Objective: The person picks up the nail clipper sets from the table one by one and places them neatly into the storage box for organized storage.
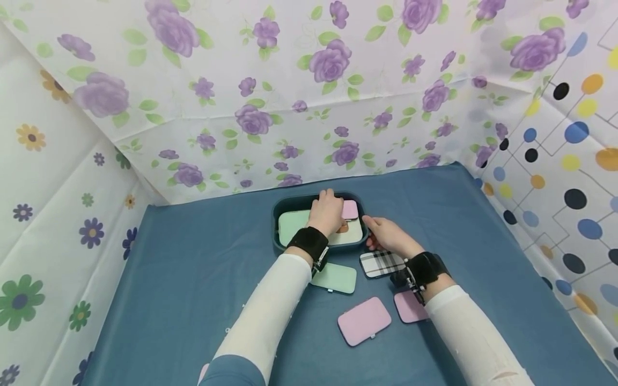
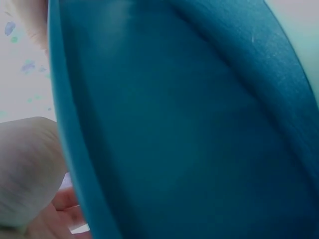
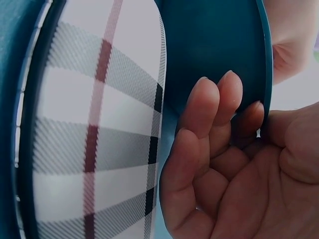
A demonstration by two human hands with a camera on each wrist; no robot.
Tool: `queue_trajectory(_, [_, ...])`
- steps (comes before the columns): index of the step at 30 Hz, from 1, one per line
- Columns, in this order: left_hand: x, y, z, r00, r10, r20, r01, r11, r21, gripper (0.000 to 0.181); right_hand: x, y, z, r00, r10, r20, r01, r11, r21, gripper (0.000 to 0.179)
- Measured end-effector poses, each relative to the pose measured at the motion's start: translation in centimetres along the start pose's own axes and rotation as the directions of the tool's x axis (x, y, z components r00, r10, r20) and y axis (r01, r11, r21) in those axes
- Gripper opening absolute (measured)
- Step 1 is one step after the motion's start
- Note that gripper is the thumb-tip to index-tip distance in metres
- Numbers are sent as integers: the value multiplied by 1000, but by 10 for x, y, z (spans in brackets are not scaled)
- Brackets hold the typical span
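A dark teal plastic storage box (image 1: 318, 247) stands near the back of the table. In it lie a mint green hinged case (image 1: 292, 224), a small pink case (image 1: 350, 209) and a cream case (image 1: 354, 234) with a brown patch. My left hand (image 1: 327, 212) reaches down into the box between the green and pink cases; its fingertips are hidden, so what they hold cannot be made out. My right hand (image 3: 229, 159) pinches the box's right rim between thumb and index finger, its other fingers curled beside the outer wall. Just below that hand lies a plaid case (image 3: 104, 124).
In front of the box, on the blue tablecloth (image 1: 203, 268), lie another mint green case (image 1: 338, 279), a pink case (image 1: 364, 321) and a second pink case (image 1: 409, 307) partly under the right wrist. A pink edge (image 1: 203, 371) shows beside the left sleeve. Patterned sheets (image 1: 299, 134) wall the table.
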State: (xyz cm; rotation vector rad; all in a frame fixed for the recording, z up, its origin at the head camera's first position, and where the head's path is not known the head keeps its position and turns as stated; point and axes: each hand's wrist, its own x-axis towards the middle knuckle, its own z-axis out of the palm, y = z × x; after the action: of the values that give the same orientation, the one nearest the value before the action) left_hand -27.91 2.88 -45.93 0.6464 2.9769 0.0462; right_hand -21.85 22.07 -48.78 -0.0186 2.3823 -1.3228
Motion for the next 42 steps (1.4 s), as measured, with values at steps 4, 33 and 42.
queue_trajectory(4, [-1,0,0,999,0,-47,-1,999,-36,27,0,0,0,1000,-8,0,8,1000,-13,60])
queue_trajectory(33, [-3,-3,-1,998,-55,-36,54,998,-7,38,1,4,0,999,-35,2,35,999,-4,60])
queue_trajectory(42, [-6,-9,-3,999,-32,-34,32,999,-12,53,-1,0,1,1000,-26,4,26,1000,5,59])
